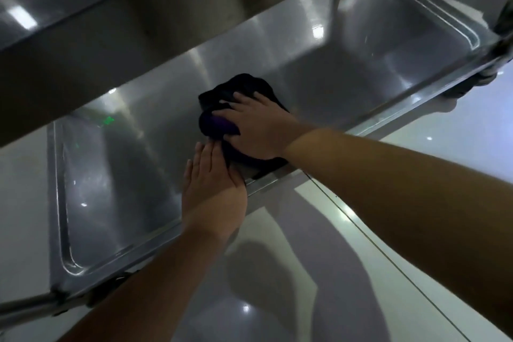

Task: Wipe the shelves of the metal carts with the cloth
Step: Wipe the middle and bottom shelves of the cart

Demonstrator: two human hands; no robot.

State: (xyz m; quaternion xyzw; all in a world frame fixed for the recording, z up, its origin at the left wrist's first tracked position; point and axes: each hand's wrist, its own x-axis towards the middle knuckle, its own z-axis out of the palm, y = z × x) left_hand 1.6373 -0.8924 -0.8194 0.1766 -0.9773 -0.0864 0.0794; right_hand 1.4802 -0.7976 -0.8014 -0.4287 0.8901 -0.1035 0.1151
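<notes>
A dark purple cloth [222, 103] lies bunched on the lower shelf [116, 175] of a shiny metal cart, close to the shelf's front rim. My right hand [255, 128] presses down on the cloth with its fingers spread flat over it. My left hand [213, 178] rests just beside it on the shelf's front edge, fingers straight, its fingertips touching the cloth's near edge. Part of the cloth is hidden under my right palm.
The cart's upper shelf [111, 16] overhangs the back of the lower one. A raised rim [58, 203] runs round the lower shelf. A caster wheel [472, 83] sits at the cart's right corner. Glossy white floor tiles [333, 272] lie in front.
</notes>
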